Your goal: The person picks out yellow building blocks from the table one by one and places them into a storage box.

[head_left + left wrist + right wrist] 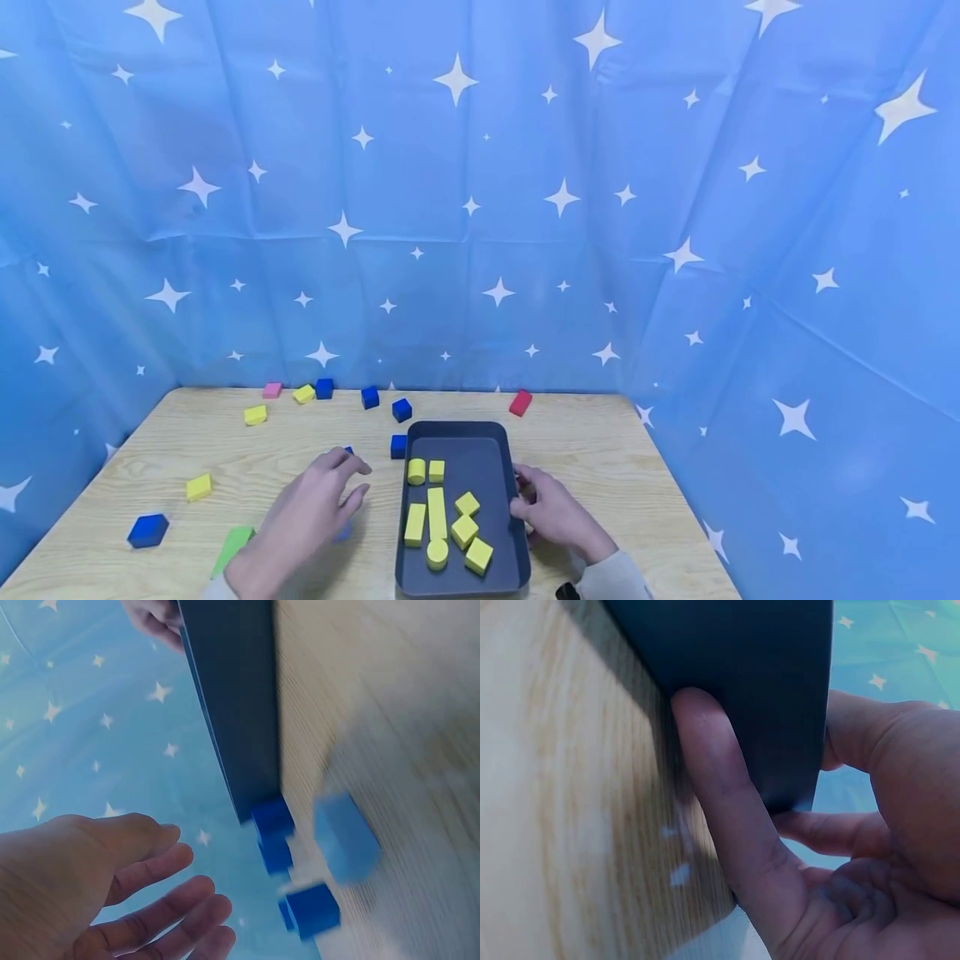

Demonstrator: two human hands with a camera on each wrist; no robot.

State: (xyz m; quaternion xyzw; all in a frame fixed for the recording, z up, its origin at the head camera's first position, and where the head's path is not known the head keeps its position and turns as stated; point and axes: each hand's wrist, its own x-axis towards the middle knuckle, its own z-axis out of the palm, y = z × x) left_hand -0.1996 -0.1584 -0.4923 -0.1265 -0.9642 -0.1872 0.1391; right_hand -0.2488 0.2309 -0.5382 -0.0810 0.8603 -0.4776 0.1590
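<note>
My right hand (553,510) grips the right wall of a dark grey tray (517,550); the thumb is over the rim and the fingers are against the outer side, as the right wrist view shows. In the tray lie several yellow blocks, among them a cylinder (416,472), a long block (437,513) and a cube (464,531). To the tray's left my left hand (311,508) hovers with loosely bent fingers and nothing between them. A light blue block (346,838) and a blue block (313,910) are near it; the hand partly hides blocks in the head view.
On the wooden table (600,467) stand more blue blocks (402,409) behind the tray. A red block (521,403) lies at the back right. At left are yellow blocks (198,487), a blue block (147,530), a green block (234,548) and a pink block (272,390). A starry curtain (480,200) surrounds the table.
</note>
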